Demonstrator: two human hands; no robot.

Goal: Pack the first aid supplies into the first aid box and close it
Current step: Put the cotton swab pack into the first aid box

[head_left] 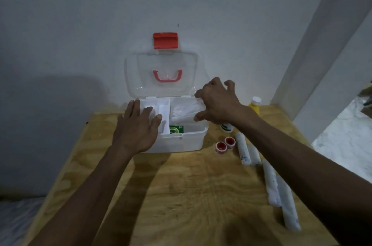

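Note:
The white first aid box [189, 143] stands open on the wooden table, its clear lid [161, 68] with red latch and red handle leaning back against the wall. Inside lie a white tray, a clear bag of cotton swabs [183, 111] and a green packet [176, 129]. My left hand [136, 126] rests flat with straight fingers on the box's left side. My right hand [217, 102] hovers with spread, curled fingers over the box's right side, at the swab bag's edge; whether it touches the bag is unclear. Two red tape rolls [224, 145] and several white bandage rolls [244, 151] lie to the right.
A yellow bottle with a white cap [255, 104] stands at the table's back right; a white bottle [226, 127] sits partly hidden under my right wrist. More bandage rolls [281, 199] lie near the right edge. The wall is directly behind the box.

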